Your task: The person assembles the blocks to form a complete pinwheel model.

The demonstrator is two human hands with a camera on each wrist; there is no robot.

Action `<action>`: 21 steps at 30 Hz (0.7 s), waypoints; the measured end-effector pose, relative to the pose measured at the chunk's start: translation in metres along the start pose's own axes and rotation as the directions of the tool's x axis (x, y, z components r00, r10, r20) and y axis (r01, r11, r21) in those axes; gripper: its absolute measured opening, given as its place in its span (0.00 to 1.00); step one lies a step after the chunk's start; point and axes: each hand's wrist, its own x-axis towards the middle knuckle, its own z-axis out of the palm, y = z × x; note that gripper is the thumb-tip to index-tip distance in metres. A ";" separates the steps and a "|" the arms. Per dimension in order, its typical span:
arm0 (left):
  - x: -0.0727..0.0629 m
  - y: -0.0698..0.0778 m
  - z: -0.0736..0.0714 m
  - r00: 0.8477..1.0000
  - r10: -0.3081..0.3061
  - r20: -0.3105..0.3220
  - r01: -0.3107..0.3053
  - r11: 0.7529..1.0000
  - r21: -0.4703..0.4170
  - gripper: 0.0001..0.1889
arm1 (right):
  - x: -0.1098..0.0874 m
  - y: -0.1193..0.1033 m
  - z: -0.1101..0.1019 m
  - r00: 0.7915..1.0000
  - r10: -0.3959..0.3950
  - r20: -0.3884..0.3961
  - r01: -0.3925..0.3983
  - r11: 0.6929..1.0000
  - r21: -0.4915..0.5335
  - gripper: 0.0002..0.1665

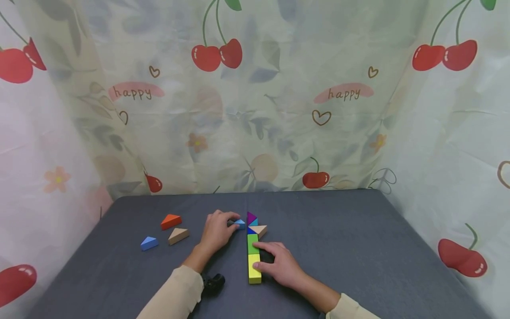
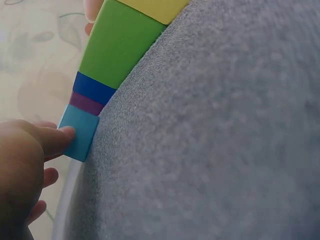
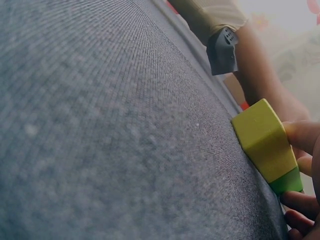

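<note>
Thumb and fingers of my left hand [image 1: 217, 230] pinch a light blue triangular block [image 1: 240, 224], just left of the row's far end. The row runs away from me: a yellow block [image 1: 254, 268] nearest, a green block [image 1: 253, 243], then a dark blue triangle [image 1: 251, 231], a natural wood triangle [image 1: 260, 230], a cyan triangle [image 1: 254, 223] and a purple triangle [image 1: 251, 217]. My right hand [image 1: 280, 265] lies along the row's right side, index fingertip on the green block and thumb on the yellow one. In the left wrist view the held block [image 2: 80, 132] overlaps the row's end.
To the left on the dark grey tabletop [image 1: 358, 248] lie an orange triangular block [image 1: 171, 221], a natural wood triangle [image 1: 178, 236] and a blue triangle [image 1: 149, 243]. A black wrist device [image 1: 214, 283] sits at my left sleeve. A printed curtain [image 1: 255, 110] surrounds the table.
</note>
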 end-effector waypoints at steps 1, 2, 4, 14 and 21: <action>0.001 0.000 0.001 1.000 0.001 0.001 -0.001 1.000 0.001 0.11 | 0.000 0.000 0.000 1.000 0.003 0.001 -0.003 1.000 0.000 0.31; 0.001 0.001 0.002 1.000 0.002 0.001 -0.002 1.000 0.002 0.11 | 0.000 0.000 0.000 1.000 0.005 0.003 -0.005 1.000 0.000 0.31; 0.002 0.002 0.003 1.000 0.004 0.001 -0.004 1.000 0.005 0.11 | 0.000 0.000 -0.001 1.000 0.009 0.007 -0.009 1.000 0.000 0.32; 0.003 0.003 0.008 0.999 0.039 -0.003 -0.040 0.998 -0.043 0.11 | 0.000 0.001 -0.001 1.000 0.006 0.010 -0.006 1.000 -0.001 0.32; 0.003 0.004 0.009 0.999 0.052 -0.014 -0.053 0.997 -0.055 0.10 | 0.001 0.001 0.000 1.000 0.015 0.014 -0.015 1.000 0.001 0.32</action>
